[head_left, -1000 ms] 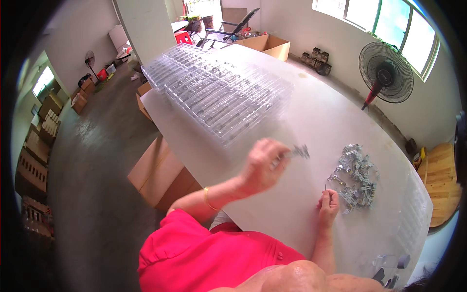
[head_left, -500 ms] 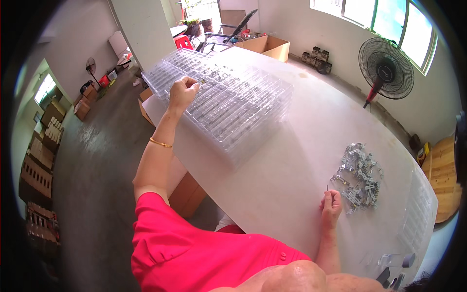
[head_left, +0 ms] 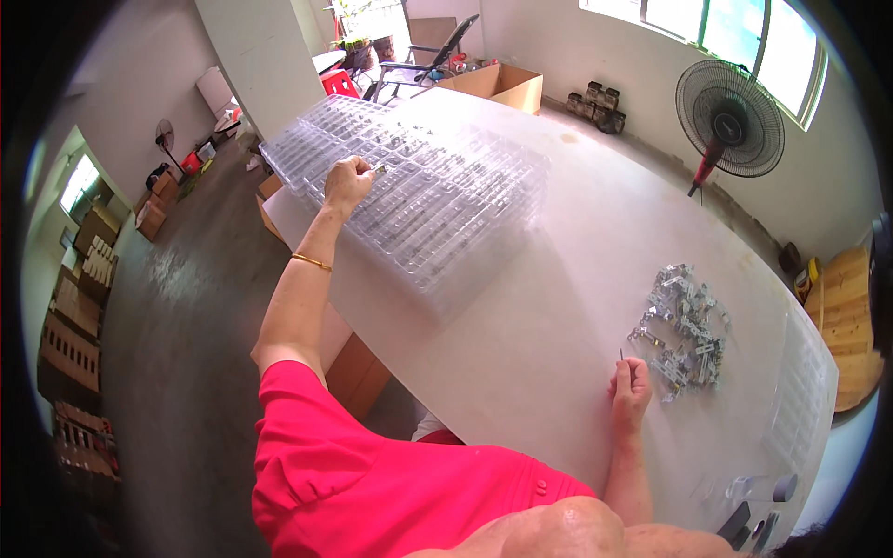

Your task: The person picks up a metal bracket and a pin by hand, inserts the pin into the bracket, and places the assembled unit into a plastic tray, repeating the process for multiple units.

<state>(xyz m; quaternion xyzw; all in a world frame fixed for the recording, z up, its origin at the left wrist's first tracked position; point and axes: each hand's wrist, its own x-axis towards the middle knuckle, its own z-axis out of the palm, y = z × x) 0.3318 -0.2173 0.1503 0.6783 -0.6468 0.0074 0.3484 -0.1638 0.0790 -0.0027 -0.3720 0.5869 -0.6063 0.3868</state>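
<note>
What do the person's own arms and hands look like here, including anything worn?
Both arms are bare from short red sleeves down. The left hand has a thin gold bangle on its wrist. The right hand wears no glove, ring or band that shows.

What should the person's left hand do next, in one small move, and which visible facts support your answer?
Probably lower the small metal part into a tray pocket. The left hand pinches it just above the clear compartment trays, many of whose pockets already seem to hold parts. The right hand rests on the white table beside the pile of metal parts, holding a thin pin.
</note>
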